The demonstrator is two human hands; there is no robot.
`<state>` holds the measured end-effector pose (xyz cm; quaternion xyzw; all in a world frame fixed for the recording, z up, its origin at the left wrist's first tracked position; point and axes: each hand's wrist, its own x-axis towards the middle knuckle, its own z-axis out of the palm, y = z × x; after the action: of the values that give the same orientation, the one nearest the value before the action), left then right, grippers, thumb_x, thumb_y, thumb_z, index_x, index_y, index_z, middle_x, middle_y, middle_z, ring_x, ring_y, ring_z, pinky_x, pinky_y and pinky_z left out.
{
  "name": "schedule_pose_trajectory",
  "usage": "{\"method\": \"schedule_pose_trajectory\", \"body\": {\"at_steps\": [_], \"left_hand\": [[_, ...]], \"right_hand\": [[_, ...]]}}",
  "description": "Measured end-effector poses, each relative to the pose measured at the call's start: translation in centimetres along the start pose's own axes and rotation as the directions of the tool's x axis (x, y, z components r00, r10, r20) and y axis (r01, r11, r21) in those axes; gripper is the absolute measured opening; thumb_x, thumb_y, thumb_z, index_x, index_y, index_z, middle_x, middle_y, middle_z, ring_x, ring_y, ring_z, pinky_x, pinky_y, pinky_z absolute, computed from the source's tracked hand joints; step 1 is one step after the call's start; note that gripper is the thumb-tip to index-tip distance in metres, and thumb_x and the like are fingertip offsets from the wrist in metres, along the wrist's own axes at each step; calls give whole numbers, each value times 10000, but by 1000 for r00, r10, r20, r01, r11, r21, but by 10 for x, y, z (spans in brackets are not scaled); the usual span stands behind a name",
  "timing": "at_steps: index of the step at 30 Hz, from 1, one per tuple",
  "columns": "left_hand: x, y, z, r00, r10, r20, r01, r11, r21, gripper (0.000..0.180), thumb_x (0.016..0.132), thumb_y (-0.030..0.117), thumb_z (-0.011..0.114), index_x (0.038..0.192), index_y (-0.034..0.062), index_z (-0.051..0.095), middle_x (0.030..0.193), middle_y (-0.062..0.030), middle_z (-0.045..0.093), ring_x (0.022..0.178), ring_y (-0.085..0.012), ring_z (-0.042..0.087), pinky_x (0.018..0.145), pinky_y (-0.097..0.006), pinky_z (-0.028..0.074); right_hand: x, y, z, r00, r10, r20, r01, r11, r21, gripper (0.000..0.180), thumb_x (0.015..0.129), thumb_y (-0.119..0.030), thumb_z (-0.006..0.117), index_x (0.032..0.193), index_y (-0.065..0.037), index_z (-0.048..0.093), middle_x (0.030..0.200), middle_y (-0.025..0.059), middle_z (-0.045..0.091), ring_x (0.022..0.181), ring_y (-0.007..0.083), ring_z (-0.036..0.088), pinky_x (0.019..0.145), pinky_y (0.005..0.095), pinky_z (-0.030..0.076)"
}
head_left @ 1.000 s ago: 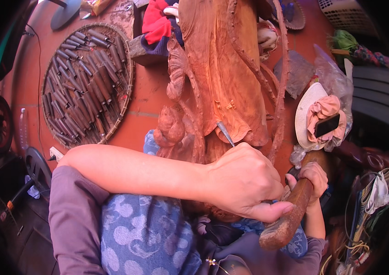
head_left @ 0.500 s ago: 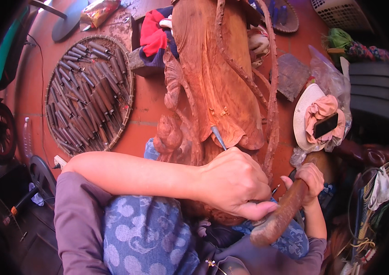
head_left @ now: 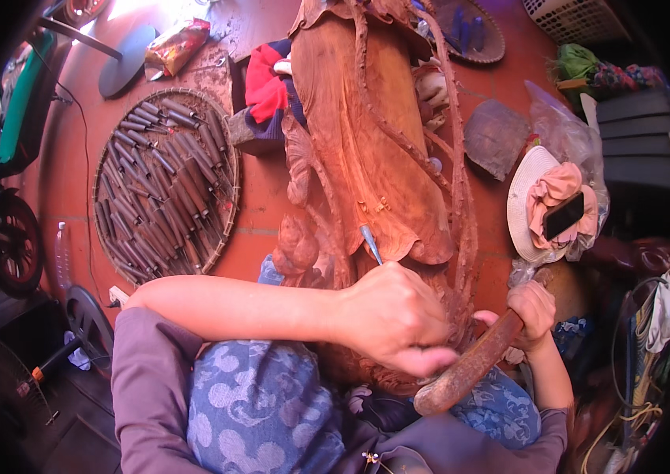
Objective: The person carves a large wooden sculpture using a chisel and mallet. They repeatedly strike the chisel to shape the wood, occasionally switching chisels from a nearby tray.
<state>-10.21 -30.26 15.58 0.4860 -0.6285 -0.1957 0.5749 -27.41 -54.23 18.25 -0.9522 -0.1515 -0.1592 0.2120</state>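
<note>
Left hand [head_left: 394, 320] fingers wrapped tight around a chisel [head_left: 370, 243] set on the carving [head_left: 374, 158]; right hand [head_left: 531, 310] fist-grips a mallet [head_left: 469, 367].

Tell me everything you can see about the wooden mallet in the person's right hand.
The wooden mallet is a thick, rounded club of dark reddish-brown wood, smooth and worn-looking. It lies tilted, its blunt heavy end low toward the person's lap, its upper end gripped by the right hand. The fingertips of the left hand lie close over its middle; whether they touch it I cannot tell. It sits just beside the lower edge of the large carved wooden sculpture.
</note>
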Motion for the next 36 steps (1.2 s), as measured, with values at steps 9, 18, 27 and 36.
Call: {"method": "schedule_pose_trajectory", "body": {"at_steps": [9,18,27,36], "left_hand": [[-2,-3,-7,998,36,44,-37,999,12,374,868,295,672,623,89,478,604,-69,467,554,-292,549,497,-409,432],[-7,-7,-6,995,61,83,-65,997,44,389,877,304,664,616,93,467,614,-65,463,548,-283,545,498,-401,431],[-10,-8,-4,994,58,93,-65,996,68,385,871,313,667,604,97,495,598,-62,485,543,-279,556,492,-406,436],[-12,-8,-5,993,46,109,-56,995,83,368,846,317,684,585,91,554,564,-71,525,533,-293,570,488,-418,440]], "right_hand": [[-6,3,1,998,-38,-51,35,997,-63,519,594,-313,948,803,-93,527,689,39,566,604,242,587,555,351,519],[-7,-3,1,997,-74,-27,74,997,-4,526,642,-376,923,837,-99,521,703,39,568,634,237,601,592,350,524],[-20,1,-8,991,-136,5,136,990,37,489,642,-275,934,836,-67,536,757,60,586,648,253,610,562,373,523],[-10,-2,-6,983,-178,-45,176,983,-51,408,710,-172,899,802,-65,516,749,76,574,617,271,587,531,366,507]]}}
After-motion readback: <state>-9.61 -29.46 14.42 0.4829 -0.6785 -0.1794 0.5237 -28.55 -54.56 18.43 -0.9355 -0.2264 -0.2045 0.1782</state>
